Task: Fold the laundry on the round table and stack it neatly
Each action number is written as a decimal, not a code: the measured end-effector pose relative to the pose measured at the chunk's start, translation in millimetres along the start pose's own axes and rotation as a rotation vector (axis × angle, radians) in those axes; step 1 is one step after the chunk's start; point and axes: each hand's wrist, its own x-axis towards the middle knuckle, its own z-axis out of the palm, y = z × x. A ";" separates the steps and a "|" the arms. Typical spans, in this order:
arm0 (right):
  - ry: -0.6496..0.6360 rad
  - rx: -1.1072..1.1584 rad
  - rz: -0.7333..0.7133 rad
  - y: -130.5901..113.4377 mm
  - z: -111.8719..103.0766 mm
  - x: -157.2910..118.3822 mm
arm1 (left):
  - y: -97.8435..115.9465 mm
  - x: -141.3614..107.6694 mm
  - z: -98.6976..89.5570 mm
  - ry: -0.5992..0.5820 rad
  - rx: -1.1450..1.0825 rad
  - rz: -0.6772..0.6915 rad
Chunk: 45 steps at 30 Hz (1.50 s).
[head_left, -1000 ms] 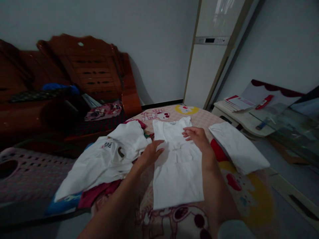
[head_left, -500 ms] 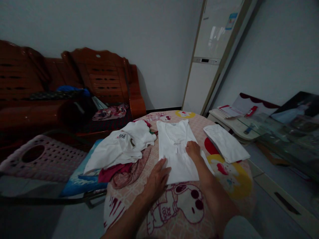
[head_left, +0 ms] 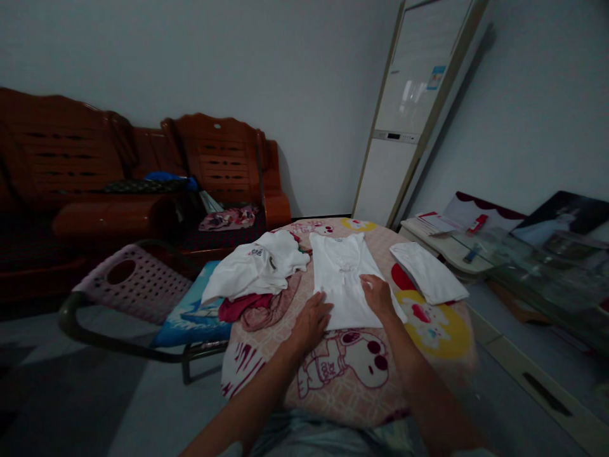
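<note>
A white shirt (head_left: 349,304) lies flat on the round table, its neckline away from me. My left hand (head_left: 313,318) rests at the shirt's left lower edge with fingers spread. On the right part of the shirt is my right hand (head_left: 377,295), its fingers apart and nothing visible in them. To the left lies a loose heap of white clothing (head_left: 252,270) over a dark red cloth (head_left: 242,306) and a pinkish cloth (head_left: 271,312). A folded white garment (head_left: 428,273) sits on the right side of the table.
The patterned tablecloth (head_left: 342,406) covers the round table. Left of it stands a chair (head_left: 143,279) with a blue cushion (head_left: 195,314). Wooden sofas (head_left: 228,165) line the wall. At the right are a glass-topped stand (head_left: 518,263) and a white cabinet (head_left: 390,171).
The view has shifted, showing more of the chair at left. My right hand has gone from closed to fingers apart. My left hand stays at the shirt's lower left edge.
</note>
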 end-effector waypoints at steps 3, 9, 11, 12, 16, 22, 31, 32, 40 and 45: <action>-0.013 -0.047 -0.065 12.6 1.6 -42.7 | 3.6 2.5 -1.9 -0.032 0.057 -0.017; -0.048 -0.289 -0.077 42.6 7.6 -90.9 | 16.1 4.1 -16.5 -0.094 0.220 -0.082; -0.047 -0.343 -0.077 46.5 10.5 -94.0 | 18.8 4.4 -20.3 -0.098 0.262 -0.117; -0.040 -0.360 -0.082 47.5 12.2 -94.2 | 19.6 4.7 -21.3 -0.097 0.280 -0.134; 0.002 -0.389 -0.106 50.0 18.7 -91.8 | 18.6 6.2 -19.5 -0.071 0.322 -0.201; 0.041 -0.347 -0.132 56.2 23.9 -91.2 | 10.7 4.8 -12.1 0.091 0.315 -0.273; 0.162 -0.130 -0.201 69.8 27.8 -94.0 | 8.3 10.4 -16.2 0.126 0.244 -0.284; 0.168 -0.105 -0.201 69.9 26.9 -94.2 | 10.0 10.7 -17.1 0.114 0.237 -0.285; 0.085 -0.033 -0.266 52.7 13.4 -99.0 | 18.1 9.0 -22.2 0.004 0.167 -0.277; 0.112 -0.118 -0.319 41.0 10.5 -104.9 | 21.5 9.1 -25.0 0.006 0.152 -0.287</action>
